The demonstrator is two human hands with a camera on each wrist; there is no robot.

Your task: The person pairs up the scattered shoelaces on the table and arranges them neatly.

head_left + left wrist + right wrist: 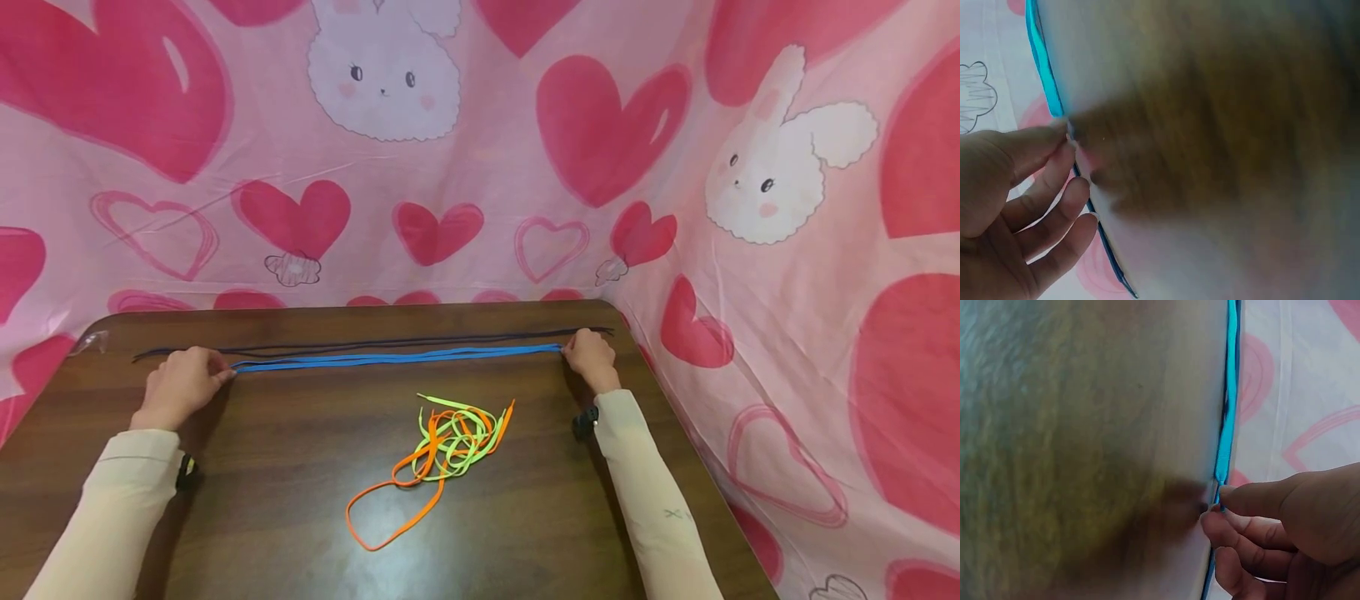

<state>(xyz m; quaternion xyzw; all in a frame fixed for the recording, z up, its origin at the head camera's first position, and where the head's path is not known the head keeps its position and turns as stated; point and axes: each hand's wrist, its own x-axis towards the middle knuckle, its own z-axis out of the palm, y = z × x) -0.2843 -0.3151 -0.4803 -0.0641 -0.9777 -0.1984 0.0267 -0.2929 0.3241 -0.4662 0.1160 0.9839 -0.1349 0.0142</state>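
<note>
A blue shoelace [405, 358], doubled into side-by-side strands, stretches almost straight across the table. At its left end my left hand [182, 385] pinches it between thumb and fingertips; the left wrist view shows the blue lace [1046, 69] ending at the thumb. My right hand [592, 358] pinches the other end, where the lace [1227, 425] narrows at the fingertips in the right wrist view. Just behind lies a dark shoelace [390, 342], also laid out lengthwise and longer than the blue one. Its ends reach past both hands.
Nearer me, an orange shoelace [358, 508] and a yellow-green shoelace [468, 458] lie tangled on the brown wooden table [285, 483]. A clear plastic scrap [92, 342] sits at the back left edge. Pink heart-print cloth [495, 167] hangs behind and at the right.
</note>
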